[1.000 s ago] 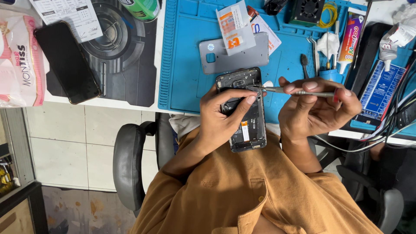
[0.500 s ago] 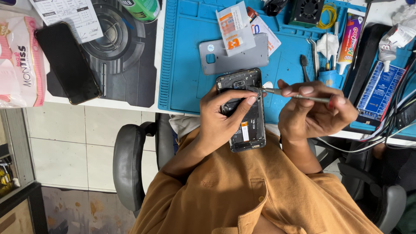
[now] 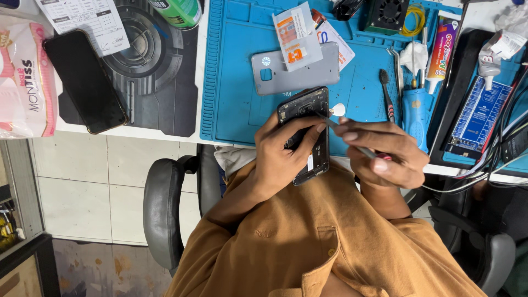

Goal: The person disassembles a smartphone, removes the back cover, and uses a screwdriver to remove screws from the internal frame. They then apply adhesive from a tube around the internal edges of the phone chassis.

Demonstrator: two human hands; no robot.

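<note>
My left hand (image 3: pixel 281 160) grips an opened black smartphone (image 3: pixel 309 113) with its back removed, holding it over the near edge of the blue work mat (image 3: pixel 236 82). My thumb lies across the phone's inner parts. My right hand (image 3: pixel 386 157) holds a thin metal tool (image 3: pixel 336 126) slanted, its tip touching the phone's right edge near the top. The phone's grey back cover (image 3: pixel 297 72) lies flat on the mat just beyond the phone, with a small packet resting on its upper edge.
A black phone (image 3: pixel 85 82) lies face up on a dark mat at the left, beside a pink tissue pack (image 3: pixel 25 77). A glue tube (image 3: pixel 443 49), blue screwdriver (image 3: pixel 413 113), brush (image 3: pixel 385 93) and blue panel (image 3: pixel 478 118) with cables crowd the right. A grey chair (image 3: pixel 165 203) stands below.
My right hand has turned and drawn closer to the phone, tilting the tool from level to slanted. My left hand keeps the phone in about the same place.
</note>
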